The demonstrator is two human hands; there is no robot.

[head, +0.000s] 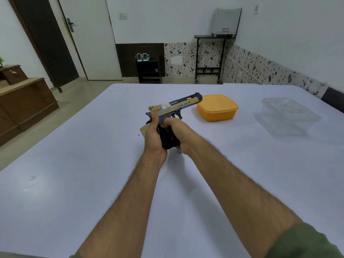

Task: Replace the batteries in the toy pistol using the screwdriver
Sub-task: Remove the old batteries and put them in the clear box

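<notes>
Holding the toy pistol (173, 108) up over the tabletop (74, 174) with the left hand (153, 135) and right hand (178, 132) both wrapped tight round its black handle, no screwdriver visible anywhere, so yanking could snap the battery cover.

On the white surface (74, 183) ahead of me sits a lidded orange container (217, 107), with a clear plastic container (287, 116) well apart to its right. A pair of shoes (142, 57) rests on a dark rack (149, 71) by the far wall.
</notes>
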